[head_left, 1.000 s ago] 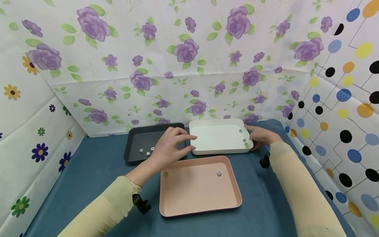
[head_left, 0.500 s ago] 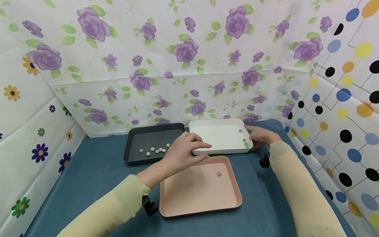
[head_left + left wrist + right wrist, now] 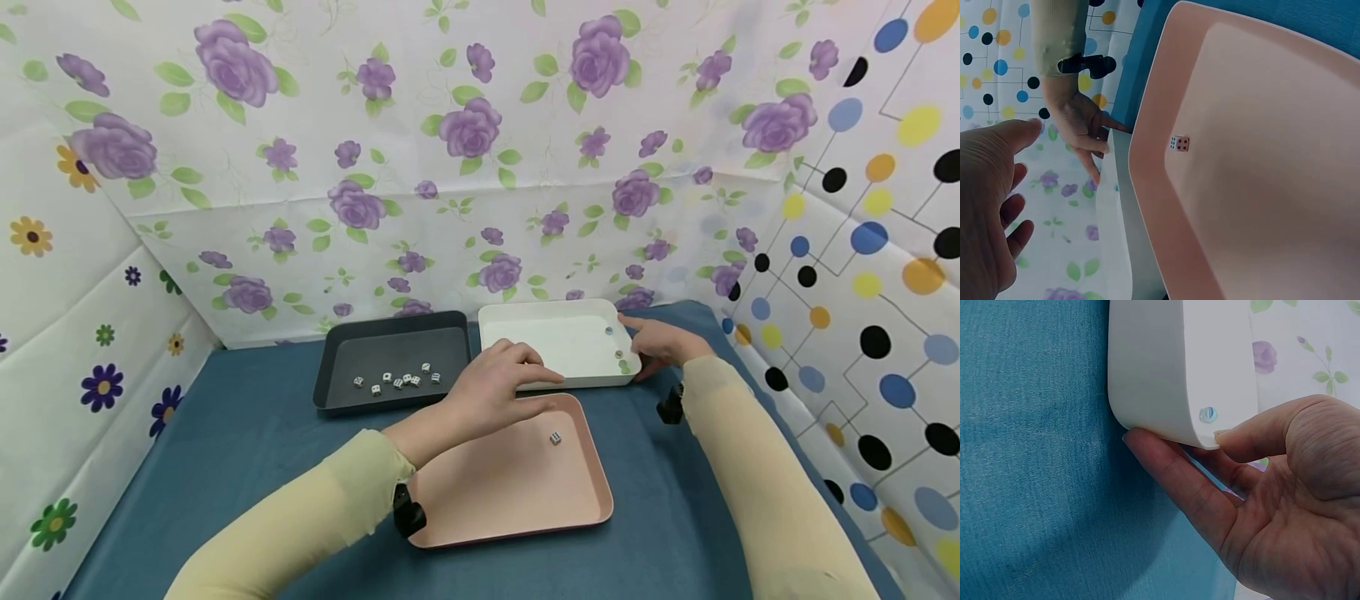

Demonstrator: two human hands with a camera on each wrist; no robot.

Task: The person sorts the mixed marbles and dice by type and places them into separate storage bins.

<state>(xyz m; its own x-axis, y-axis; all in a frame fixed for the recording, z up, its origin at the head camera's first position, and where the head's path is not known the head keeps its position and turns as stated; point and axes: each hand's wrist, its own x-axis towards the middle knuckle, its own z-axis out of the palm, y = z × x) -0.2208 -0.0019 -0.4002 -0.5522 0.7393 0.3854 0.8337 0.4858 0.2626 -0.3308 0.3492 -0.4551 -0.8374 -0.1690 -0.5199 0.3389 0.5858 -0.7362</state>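
My left hand point(image 3: 498, 385) hovers over the back edge of the pink tray point(image 3: 510, 537), thumb and fingers apart with nothing between them. A single white die point(image 3: 555, 438) lies in that tray near its back right corner. At the right end of the white tray point(image 3: 551, 333), my right hand point(image 3: 663, 343) grips the wall; the right wrist view has the thumb point(image 3: 1254, 437) at the rim and the fingers against the outside. Small glassy beads, a blue one point(image 3: 609, 332) and a green one point(image 3: 625, 367) among them, sit inside the white tray's right end.
A dark grey tray point(image 3: 375, 342) stands at the back left with several white dice point(image 3: 399, 382) in it. Blue cloth point(image 3: 225, 450) covers the table. A floral curtain point(image 3: 420, 167) rises right behind the trays, and a dotted one point(image 3: 870, 275) closes the right side.
My left hand has moved right, from over the dark tray's right side to the pink tray's back edge, uncovering more dice. My right hand stays at the white tray.
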